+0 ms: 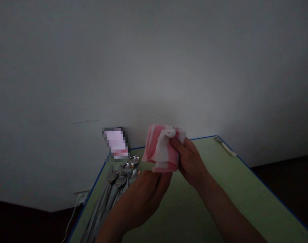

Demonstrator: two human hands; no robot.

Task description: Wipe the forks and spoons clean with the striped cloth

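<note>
Above table [184,212], my R hand [190,158] pinches pink/wht cloth [164,152]; L hand [147,190] at its 6 o'clock, can't tell grip; spoons [121,180], 8 o'clock.

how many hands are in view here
2: the left hand at the lower edge of the pink-and-white cloth, its fingertips partly hidden, and the right hand gripping the cloth's right side. No other hand shows.
</note>
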